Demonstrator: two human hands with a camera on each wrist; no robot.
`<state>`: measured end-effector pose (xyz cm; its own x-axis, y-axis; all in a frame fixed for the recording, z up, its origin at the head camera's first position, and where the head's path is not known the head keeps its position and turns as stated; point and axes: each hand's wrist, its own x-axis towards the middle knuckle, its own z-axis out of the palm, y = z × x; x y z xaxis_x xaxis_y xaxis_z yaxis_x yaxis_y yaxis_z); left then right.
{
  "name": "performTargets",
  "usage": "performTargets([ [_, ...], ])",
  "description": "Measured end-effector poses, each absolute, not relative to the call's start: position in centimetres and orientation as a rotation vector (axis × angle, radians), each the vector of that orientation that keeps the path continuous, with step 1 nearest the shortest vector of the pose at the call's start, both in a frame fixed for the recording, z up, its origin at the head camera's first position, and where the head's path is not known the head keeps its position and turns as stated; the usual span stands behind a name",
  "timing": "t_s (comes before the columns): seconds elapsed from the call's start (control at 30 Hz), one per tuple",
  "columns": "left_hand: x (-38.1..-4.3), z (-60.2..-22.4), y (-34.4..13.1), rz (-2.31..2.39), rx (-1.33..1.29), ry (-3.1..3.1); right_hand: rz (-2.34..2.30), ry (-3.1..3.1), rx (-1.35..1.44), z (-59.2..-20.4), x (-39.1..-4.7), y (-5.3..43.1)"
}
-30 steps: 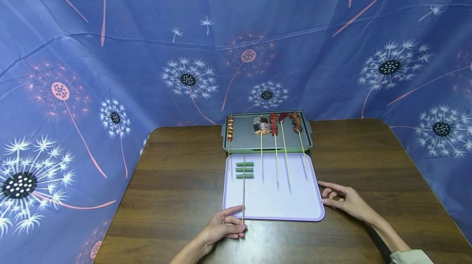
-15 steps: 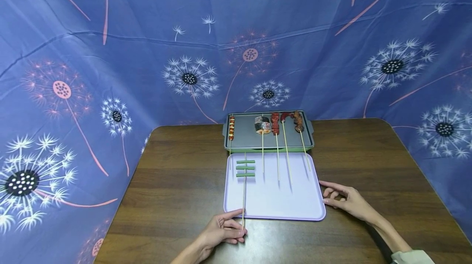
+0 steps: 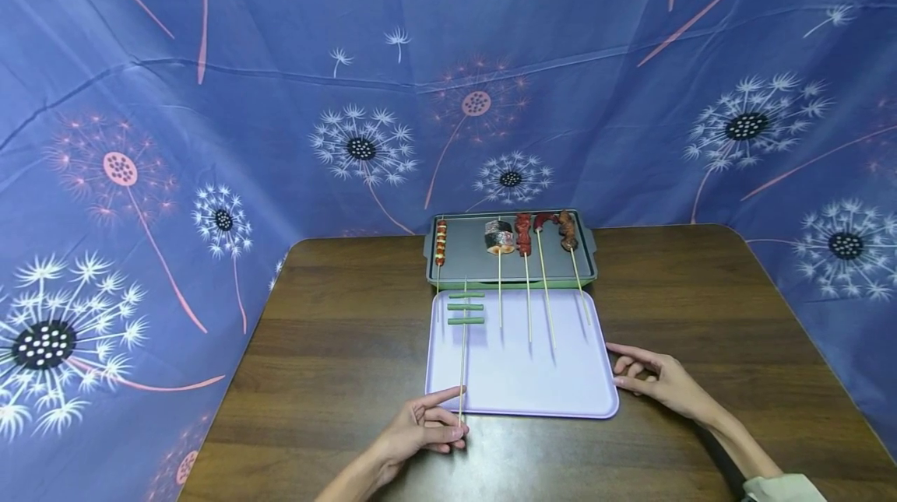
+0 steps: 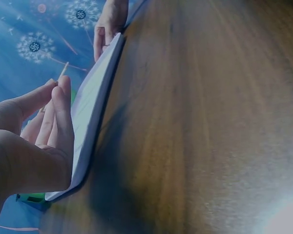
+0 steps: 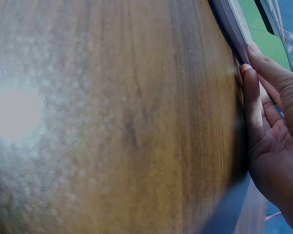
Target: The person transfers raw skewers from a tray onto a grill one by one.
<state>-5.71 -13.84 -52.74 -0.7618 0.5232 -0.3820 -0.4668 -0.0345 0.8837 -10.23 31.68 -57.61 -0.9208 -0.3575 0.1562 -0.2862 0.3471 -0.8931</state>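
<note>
My left hand (image 3: 423, 432) pinches the lower end of a bamboo skewer (image 3: 462, 370) between thumb and fingers at the tray's front edge. Short green stalks, like green bean pieces (image 3: 466, 307), sit crosswise near its far end. They hang over the lilac tray (image 3: 539, 393), and the skewer tip overlaps the grill pan's front edge in the head view. My right hand (image 3: 659, 381) rests at the tray's right side, index finger and thumb touching the rim. In the right wrist view, the same hand (image 5: 278, 107) has its fingertips right at the tray edge.
Behind the tray stands a dark grill pan (image 3: 462, 253) with a green base. Several skewers lie across it, among them a red-and-yellow one (image 3: 440, 243), a fish piece (image 3: 499, 237) and a brown meat one (image 3: 568, 231); their sticks reach over the tray. A patterned blue cloth (image 3: 280, 97) hangs behind the wooden table (image 3: 336, 331).
The green skewer has risen and moved slightly forward toward the grill pan, its pieces now higher over the tray. The right hand stays at the tray's edge.
</note>
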Motion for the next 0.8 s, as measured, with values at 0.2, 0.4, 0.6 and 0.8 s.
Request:
performTargets([
  [0.2,-6.7,-52.3,-13.8,1.848,0.078,1.588,-1.661,2.518,-0.624,-57.6,-10.2,31.7],
  [0.4,-8.3,-51.3,-13.8,1.840,0.099,1.614,-1.676,2.493,-0.657,-57.5,-10.2,31.8],
  [0.6,-10.5,-49.6,-13.7,1.856,0.102,1.635,-1.676,2.510,-0.670,-57.6,-10.2,31.8],
  [0.8,-13.0,-46.6,-13.6,1.846,0.063,1.658,-1.679,2.521,-0.693,-57.6,-10.2,31.7],
])
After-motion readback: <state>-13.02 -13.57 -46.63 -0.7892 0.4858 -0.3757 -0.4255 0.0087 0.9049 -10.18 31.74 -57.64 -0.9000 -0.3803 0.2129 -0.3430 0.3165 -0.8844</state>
